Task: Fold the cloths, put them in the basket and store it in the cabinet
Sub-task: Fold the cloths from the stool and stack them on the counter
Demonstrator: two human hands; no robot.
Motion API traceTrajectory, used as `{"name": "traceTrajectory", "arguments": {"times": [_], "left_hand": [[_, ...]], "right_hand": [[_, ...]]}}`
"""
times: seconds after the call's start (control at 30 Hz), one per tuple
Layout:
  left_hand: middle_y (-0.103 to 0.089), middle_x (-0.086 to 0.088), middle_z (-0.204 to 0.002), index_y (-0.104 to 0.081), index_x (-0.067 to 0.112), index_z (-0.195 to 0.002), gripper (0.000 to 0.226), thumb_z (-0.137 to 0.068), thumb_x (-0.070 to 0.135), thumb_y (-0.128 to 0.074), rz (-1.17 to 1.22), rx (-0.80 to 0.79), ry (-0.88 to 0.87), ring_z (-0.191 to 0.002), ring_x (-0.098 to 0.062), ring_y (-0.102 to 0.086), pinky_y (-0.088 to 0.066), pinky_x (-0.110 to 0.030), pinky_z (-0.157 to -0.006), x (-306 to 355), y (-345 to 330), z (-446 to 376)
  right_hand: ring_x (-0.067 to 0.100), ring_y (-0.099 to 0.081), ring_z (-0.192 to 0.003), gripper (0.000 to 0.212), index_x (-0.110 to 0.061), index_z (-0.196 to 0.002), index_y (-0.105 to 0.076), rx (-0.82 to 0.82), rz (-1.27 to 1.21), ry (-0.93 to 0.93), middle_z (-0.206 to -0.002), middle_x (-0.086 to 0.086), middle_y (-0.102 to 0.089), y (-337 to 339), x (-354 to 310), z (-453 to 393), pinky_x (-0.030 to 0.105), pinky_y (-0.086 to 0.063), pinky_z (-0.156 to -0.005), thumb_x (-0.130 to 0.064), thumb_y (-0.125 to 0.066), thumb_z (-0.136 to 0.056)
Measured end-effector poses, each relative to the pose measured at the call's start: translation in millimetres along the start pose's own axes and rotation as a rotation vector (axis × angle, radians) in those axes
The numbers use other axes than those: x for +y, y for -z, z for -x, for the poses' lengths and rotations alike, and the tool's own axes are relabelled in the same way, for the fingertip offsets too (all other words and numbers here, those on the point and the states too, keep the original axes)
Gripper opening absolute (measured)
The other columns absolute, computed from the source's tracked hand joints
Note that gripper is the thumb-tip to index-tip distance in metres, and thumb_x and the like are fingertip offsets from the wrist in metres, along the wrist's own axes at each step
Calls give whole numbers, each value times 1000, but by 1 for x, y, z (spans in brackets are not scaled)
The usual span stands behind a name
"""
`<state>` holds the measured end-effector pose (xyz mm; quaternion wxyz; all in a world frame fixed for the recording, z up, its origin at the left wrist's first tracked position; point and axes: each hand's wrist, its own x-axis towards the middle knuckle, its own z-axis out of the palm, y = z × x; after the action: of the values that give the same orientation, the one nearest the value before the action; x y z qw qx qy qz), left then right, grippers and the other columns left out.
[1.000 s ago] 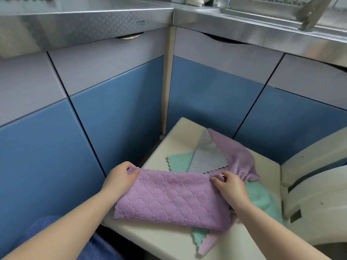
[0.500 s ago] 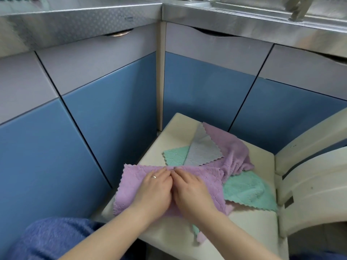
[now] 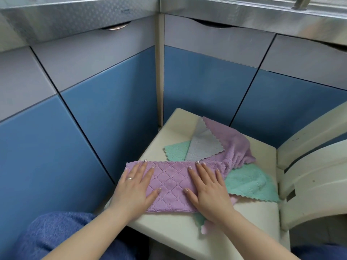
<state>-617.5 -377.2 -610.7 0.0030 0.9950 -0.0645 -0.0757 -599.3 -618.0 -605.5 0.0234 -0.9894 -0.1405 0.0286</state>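
Observation:
A purple quilted cloth point(image 3: 171, 182), folded into a long strip, lies on the cream seat point(image 3: 253, 212) in front of me. My left hand point(image 3: 136, 186) presses flat on its left end, fingers straight. My right hand point(image 3: 208, 186) presses flat on its right part, fingers spread. Behind and to the right lie other loose cloths: a grey one point(image 3: 204, 145), a crumpled purple one point(image 3: 234, 147), a mint one point(image 3: 249, 182) and a mint corner point(image 3: 176, 150). More cloth edges stick out under my right wrist. No basket is in view.
Blue and grey cabinet doors point(image 3: 112, 102) close off the corner behind the seat, under a steel counter point(image 3: 225, 10). The cream chair back point(image 3: 315, 169) curves along the right. My blue-clad knee point(image 3: 56, 233) is at the lower left.
I lowered the folded purple cloth onto the seat, brought both hands to its middle, then slid them apart, flattening it. The view shifted slightly downward.

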Motion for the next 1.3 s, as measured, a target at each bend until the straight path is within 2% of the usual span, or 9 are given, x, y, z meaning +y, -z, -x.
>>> {"name": "traceTrajectory", "arguments": {"times": [0.17, 0.3, 0.43, 0.53, 0.67, 0.83, 0.97, 1.1, 1.3], "left_hand": [[-12, -1, -159, -25, 26, -149, 104, -70, 83, 12, 185, 49, 102, -143, -23, -24, -25, -42, -112, -20, 0, 11], [-17, 2, -157, -6, 33, -150, 91, -73, 81, -16, 391, -47, 226, -139, -21, -30, -35, -37, -106, -24, 8, 17], [-34, 2, -148, -17, 29, -149, 75, -87, 61, -44, 397, 31, 269, -134, -22, -34, -37, -37, -104, -26, 14, 17], [-32, 0, -149, -38, 21, -142, 65, -86, 47, -58, 402, 230, 229, -138, -22, -27, -28, -37, -109, -22, 22, 23], [-42, 16, -130, -55, 27, -125, 59, -75, 56, -41, 665, 360, 144, -123, -5, -34, -24, -19, -102, -1, 36, 50], [-48, 27, -111, -59, 36, -109, 28, -83, 42, -53, 808, 193, 54, -111, 10, -40, -24, -2, -94, 21, 33, 79], [-65, 12, -98, -64, 27, -96, 14, -87, 17, -62, 1112, 2, 228, -90, 4, -60, -43, -11, -80, 35, 27, 85], [-66, -3, -98, -58, 22, -97, 11, -90, 13, -58, 1363, -171, 407, -75, -2, -68, -47, -17, -54, 46, 27, 83], [-67, 4, -105, -53, 18, -109, 13, -96, 19, -51, 1585, -261, 505, -83, -7, -71, -56, -22, -62, 51, 34, 80]], "right_hand": [[23, -56, -122, 70, -26, -129, -57, 6, 22, -44, -132, 3, -59, 0, 15, 5, 50, -22, -101, -67, -16, -90], [25, -59, -115, 58, -22, -116, -63, 169, 2, 25, -119, 3, -64, 6, 10, -7, 55, -23, -101, -61, -47, -76], [24, -56, -119, 46, -21, -112, -62, 200, -66, 231, -115, 0, -63, 22, -19, -34, 61, -29, -102, -33, -74, -69], [23, -42, -129, 43, -23, -128, -53, 64, -90, 289, -135, -1, -49, 35, -45, -62, 49, -18, -113, -30, -58, -86], [25, -50, -118, 41, -24, -129, -54, -45, -26, 306, -127, 2, -55, 44, -58, -91, 39, -37, -99, -33, -52, -89], [26, -54, -108, 39, -23, -124, -58, -144, -45, 317, -117, 4, -57, 47, -62, -106, 37, -46, -86, -31, -60, -86], [27, -54, -105, 35, -20, -119, -60, -167, -20, 327, -115, 6, -59, 46, -63, -110, 35, -45, -84, -33, -60, -86], [27, -52, -102, 26, -16, -109, -60, -126, -31, 401, -110, 7, -58, 51, -60, -105, 33, -41, -79, -31, -59, -87], [30, -51, -80, 19, -12, -104, -48, -34, -204, 494, -96, 6, -60, 79, -50, -79, 34, -38, -65, -22, -53, -89]]}}
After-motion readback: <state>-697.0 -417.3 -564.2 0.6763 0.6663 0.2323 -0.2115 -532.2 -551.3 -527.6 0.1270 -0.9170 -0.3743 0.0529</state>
